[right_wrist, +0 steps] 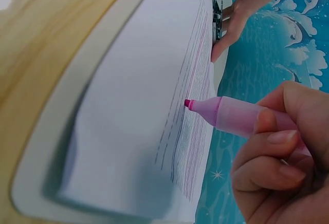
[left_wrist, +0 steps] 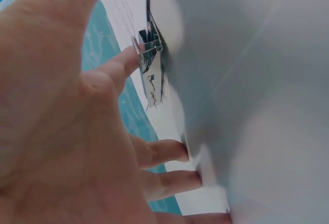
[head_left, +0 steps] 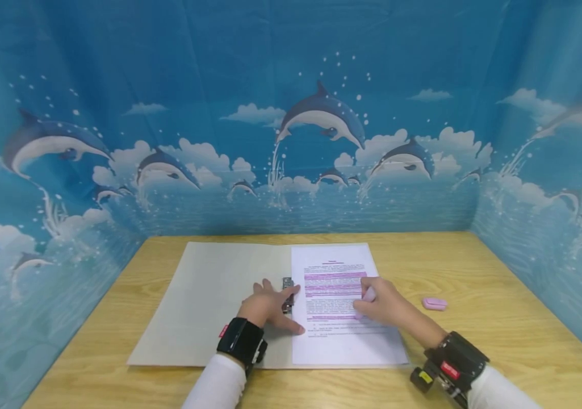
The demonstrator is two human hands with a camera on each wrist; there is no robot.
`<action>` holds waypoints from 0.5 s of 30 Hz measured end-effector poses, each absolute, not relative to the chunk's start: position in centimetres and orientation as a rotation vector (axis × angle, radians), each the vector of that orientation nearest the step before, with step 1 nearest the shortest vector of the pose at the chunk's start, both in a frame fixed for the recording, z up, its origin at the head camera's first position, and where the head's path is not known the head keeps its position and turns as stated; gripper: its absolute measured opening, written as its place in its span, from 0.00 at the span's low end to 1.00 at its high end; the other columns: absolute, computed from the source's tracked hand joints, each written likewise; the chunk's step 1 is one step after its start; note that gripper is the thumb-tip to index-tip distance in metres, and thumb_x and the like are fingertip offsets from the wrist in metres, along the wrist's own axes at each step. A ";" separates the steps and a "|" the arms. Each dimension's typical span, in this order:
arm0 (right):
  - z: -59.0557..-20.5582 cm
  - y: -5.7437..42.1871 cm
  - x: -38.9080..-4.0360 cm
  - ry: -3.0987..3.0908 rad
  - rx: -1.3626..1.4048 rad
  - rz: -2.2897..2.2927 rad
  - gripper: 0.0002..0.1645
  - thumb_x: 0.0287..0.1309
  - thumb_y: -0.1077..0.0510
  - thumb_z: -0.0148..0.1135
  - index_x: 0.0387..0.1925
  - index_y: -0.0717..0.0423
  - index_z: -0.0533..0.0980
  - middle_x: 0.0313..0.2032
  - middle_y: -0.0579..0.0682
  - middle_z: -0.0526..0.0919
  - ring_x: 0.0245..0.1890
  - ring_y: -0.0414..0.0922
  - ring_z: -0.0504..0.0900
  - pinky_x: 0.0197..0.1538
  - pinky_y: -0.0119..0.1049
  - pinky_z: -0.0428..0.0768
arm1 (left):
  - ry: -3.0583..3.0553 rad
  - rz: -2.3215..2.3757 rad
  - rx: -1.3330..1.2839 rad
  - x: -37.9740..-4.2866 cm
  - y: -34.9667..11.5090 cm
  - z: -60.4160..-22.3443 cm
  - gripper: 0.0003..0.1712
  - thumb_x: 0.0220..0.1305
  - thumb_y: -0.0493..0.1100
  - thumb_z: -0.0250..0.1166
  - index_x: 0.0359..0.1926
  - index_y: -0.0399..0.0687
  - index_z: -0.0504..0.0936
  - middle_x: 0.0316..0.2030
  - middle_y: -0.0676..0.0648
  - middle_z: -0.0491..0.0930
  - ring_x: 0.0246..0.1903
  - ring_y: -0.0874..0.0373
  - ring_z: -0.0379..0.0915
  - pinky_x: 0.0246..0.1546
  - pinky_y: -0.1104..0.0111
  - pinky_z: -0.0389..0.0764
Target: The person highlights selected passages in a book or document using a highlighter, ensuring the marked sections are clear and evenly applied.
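An open folder [head_left: 209, 301] lies on the table with a printed sheet [head_left: 331, 349] on its right side. Several lines of the text are marked in pink-purple. My right hand [head_left: 388, 304] grips a pink highlighter [right_wrist: 234, 115], uncapped, its dark pink tip over the lower printed lines; whether the tip touches the paper I cannot tell. My left hand [head_left: 269, 307] rests with spread fingers at the fold, thumb and index finger reaching the sheet's left edge. Beside that hand, a metal clip [left_wrist: 149, 44] sits on the folder's spine, partly covered in the head view.
The highlighter's pink cap [head_left: 435, 304] lies on the wooden table [head_left: 495, 318], right of the folder. A blue curtain [head_left: 209, 187] printed with dolphins and clouds stands behind the table and along both sides.
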State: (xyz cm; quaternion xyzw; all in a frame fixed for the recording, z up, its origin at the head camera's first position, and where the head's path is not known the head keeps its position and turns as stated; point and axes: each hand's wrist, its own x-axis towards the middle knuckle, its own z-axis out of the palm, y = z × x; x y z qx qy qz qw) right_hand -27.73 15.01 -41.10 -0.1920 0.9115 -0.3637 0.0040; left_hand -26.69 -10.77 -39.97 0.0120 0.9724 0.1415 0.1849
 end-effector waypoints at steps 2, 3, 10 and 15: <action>-41.2 15.3 -27.7 2.863 -0.596 -1.141 0.14 0.43 0.64 0.63 0.18 0.57 0.65 0.16 0.49 0.73 0.16 0.40 0.71 0.16 0.29 0.71 | 2.740 0.401 0.036 -26.7 -10.8 -40.0 0.60 0.28 0.70 0.73 0.68 0.73 0.59 0.71 0.27 0.43 0.67 0.29 0.40 0.56 0.32 0.64; -41.2 15.4 -27.7 2.868 -0.593 -1.140 0.13 0.43 0.64 0.63 0.18 0.57 0.65 0.17 0.49 0.73 0.16 0.40 0.71 0.16 0.29 0.71 | 2.740 0.404 0.036 -26.7 -10.7 -40.0 0.60 0.28 0.70 0.73 0.68 0.73 0.59 0.71 0.27 0.43 0.67 0.29 0.40 0.56 0.32 0.64; -41.1 16.2 -27.6 2.873 -0.557 -1.161 0.16 0.42 0.65 0.63 0.17 0.57 0.63 0.15 0.48 0.72 0.16 0.40 0.70 0.16 0.28 0.69 | 2.747 0.404 0.038 -26.7 -10.7 -40.2 0.60 0.28 0.70 0.73 0.68 0.73 0.59 0.71 0.27 0.44 0.67 0.28 0.41 0.55 0.32 0.65; -41.0 16.7 -27.5 2.891 -0.537 -1.142 0.16 0.43 0.65 0.64 0.16 0.57 0.63 0.15 0.48 0.72 0.16 0.41 0.70 0.17 0.29 0.68 | 2.750 0.401 0.037 -26.8 -10.8 -40.2 0.60 0.27 0.71 0.72 0.68 0.73 0.59 0.71 0.27 0.44 0.67 0.28 0.41 0.55 0.32 0.65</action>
